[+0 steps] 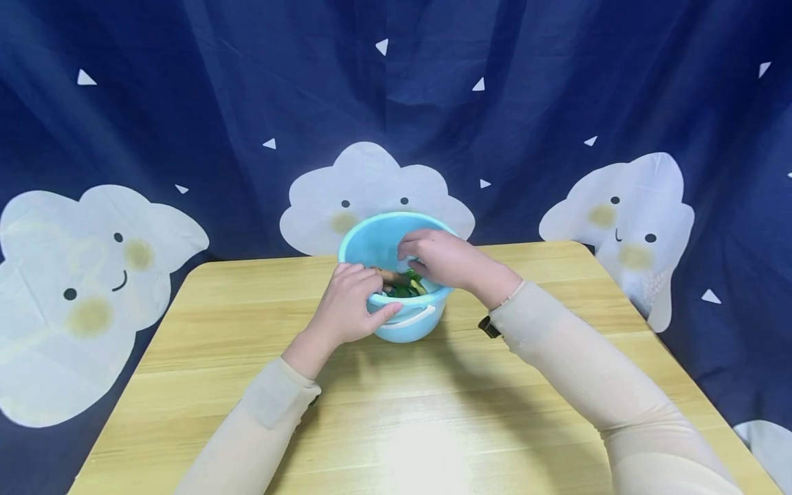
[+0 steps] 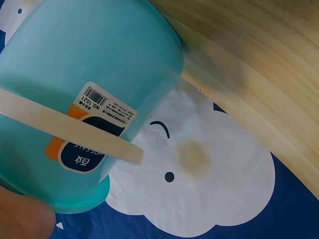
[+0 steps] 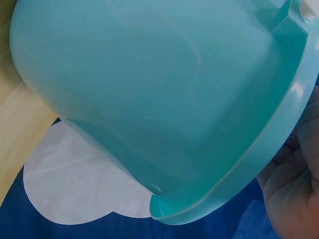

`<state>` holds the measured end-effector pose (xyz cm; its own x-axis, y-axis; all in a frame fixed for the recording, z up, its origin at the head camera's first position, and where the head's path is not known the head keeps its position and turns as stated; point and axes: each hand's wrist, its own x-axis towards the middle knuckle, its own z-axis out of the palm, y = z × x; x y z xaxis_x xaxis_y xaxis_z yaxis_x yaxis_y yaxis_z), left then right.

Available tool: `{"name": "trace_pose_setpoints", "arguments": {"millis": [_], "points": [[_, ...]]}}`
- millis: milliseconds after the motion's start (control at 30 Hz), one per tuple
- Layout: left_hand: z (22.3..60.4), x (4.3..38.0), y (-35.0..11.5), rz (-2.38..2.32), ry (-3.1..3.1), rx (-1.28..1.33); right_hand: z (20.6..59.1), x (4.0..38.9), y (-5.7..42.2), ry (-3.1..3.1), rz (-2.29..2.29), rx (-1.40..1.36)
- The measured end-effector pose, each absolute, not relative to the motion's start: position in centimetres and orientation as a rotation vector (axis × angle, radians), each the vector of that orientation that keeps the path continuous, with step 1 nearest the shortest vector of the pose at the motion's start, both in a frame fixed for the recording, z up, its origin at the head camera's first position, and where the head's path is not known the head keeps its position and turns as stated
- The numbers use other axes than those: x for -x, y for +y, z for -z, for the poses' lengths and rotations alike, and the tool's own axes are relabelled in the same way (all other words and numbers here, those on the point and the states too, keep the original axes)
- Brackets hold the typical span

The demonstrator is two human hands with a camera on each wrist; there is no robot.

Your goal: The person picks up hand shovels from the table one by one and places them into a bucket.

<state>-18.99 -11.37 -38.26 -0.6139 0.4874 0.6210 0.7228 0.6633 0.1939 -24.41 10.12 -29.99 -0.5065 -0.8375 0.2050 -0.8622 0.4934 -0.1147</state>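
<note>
A light blue bucket (image 1: 411, 331) with a white handle (image 1: 416, 317) stands on the table. My left hand (image 1: 348, 302) grips its near left rim, fingers over the edge and thumb outside. My right hand (image 1: 442, 258) reaches over the right rim with its fingers bent down into the bucket. A small pale patch shows by those fingertips; whether they hold something is hidden. Inside lie a brown object (image 1: 386, 275) and green and yellow pieces (image 1: 413, 285), their kinds unclear. The left wrist view shows the bucket's label (image 2: 107, 107) behind the handle.
The wooden table (image 1: 235, 330) extends around the bucket. Behind it hangs a dark blue curtain (image 1: 235, 82) printed with white clouds and small triangles. The bucket stands close to the table's far edge.
</note>
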Motion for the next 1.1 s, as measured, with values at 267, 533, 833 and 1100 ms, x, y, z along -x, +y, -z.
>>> {"name": "trace_pose_setpoints", "arguments": {"millis": [267, 533, 833, 1100], "points": [[38.4, 18.9, -11.4, 0.593, -2.350, 0.933, 29.9, 24.2, 10.0, -2.616, -0.312, -1.474], [38.5, 19.0, -11.4, 0.596, -2.334, 0.937, 29.5, 24.0, 10.2, -2.593, -0.319, -1.476], [38.6, 19.1, -11.4, 0.607, -2.330, 0.944, 28.2, 23.0, 11.1, -2.537, -0.352, -1.446], [38.6, 19.2, -11.3, 0.614, -2.327, 0.948, 28.0, 22.2, 12.8, -2.499, -0.400, -1.401]]}}
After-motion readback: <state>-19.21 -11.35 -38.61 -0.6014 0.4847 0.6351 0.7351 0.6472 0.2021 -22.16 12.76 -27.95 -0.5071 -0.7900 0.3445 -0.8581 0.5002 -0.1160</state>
